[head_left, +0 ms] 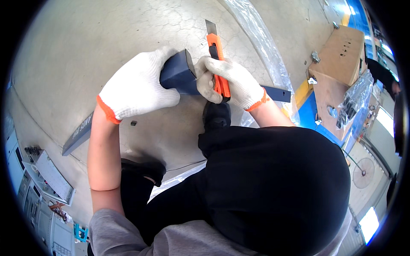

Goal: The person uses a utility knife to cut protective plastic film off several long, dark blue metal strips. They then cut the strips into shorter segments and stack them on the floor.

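Note:
My left hand [139,85], in a white knit glove with an orange cuff, is closed round a dark blue box-shaped piece [177,71] with an angled end. In my right hand [239,81], gloved the same way, is an orange utility knife [221,81]. Its blade [211,27] is out and points away from me, and its black slider shows. The fingers of my right hand are close beside the end of the blue piece; whether they touch it I cannot tell. A flat dark blue bar end [277,94] reaches out to the right behind my right wrist.
Another dark bar [79,134] lies on the concrete floor [85,47] left of my forearm. Clear plastic sheeting [256,30] stretches across the floor ahead. Cardboard boxes [341,55] and a fan [363,173] are at the right; grey cabinets [38,209] stand at the left.

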{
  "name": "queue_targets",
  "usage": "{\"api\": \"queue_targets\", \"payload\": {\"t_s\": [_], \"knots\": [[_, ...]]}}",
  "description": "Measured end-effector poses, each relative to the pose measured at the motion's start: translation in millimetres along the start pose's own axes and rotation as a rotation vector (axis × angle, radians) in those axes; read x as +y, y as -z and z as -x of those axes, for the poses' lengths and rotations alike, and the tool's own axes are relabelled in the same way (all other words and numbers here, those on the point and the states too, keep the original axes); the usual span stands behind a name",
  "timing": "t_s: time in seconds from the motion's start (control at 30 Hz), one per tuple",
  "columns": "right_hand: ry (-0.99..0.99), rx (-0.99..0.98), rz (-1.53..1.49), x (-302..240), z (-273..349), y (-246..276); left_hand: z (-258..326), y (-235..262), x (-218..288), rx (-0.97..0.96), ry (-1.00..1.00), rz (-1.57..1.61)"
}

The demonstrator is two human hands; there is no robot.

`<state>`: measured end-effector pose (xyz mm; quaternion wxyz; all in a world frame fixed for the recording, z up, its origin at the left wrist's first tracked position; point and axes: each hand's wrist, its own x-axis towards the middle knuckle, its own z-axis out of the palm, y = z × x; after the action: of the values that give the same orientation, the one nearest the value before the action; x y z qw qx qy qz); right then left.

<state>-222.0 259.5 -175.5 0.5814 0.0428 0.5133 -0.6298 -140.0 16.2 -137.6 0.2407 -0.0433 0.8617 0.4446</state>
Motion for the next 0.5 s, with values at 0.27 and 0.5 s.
{"api": "queue_targets", "payload": {"t_s": [0.27, 0.5], "knots": [[0.35, 0.012, 0.734, -24, 13, 6, 3, -3, 12, 0.002, 0.103, -0.176], [0.22, -0.006, 1.271, -52, 26, 11, 7, -20, 3, 0.133, 0.022, -0.222]]}}
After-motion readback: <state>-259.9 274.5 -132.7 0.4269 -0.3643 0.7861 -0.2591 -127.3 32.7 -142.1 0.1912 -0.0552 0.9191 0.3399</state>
